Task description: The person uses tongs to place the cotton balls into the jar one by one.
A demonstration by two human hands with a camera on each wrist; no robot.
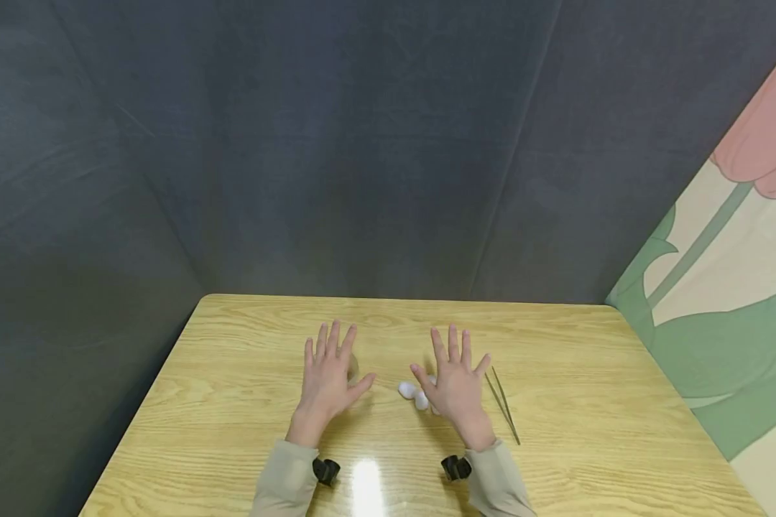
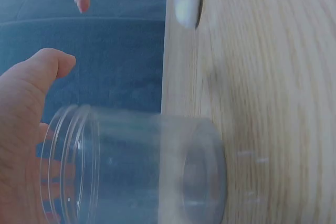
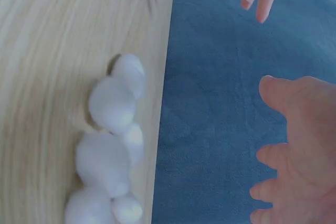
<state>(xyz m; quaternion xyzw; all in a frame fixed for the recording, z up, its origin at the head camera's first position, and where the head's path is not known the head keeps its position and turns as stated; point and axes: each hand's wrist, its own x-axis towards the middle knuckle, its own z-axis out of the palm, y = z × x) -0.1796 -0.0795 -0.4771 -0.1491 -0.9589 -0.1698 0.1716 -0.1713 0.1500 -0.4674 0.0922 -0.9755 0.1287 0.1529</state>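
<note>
My left hand (image 1: 326, 384) is held over the table with its fingers spread, above a clear plastic jar (image 2: 142, 166). That jar stands upright with no lid on its threaded mouth, and in the head view the hand hides most of it. My right hand (image 1: 458, 391), fingers spread too, hovers over several white cotton balls (image 3: 105, 161) lying in a cluster. Part of the cluster is hidden below the palm in the head view. Just right of this hand lies a pair of metal tweezers (image 1: 504, 406), its tips pointing away. Neither hand holds anything.
All of this is on a light wood-grain table (image 1: 200, 402). A dark cloth (image 1: 362, 143) hangs behind the far edge and along the left. At the right is a wall with a flower pattern (image 1: 718, 323). Each wrist wears a small black camera (image 1: 326, 471).
</note>
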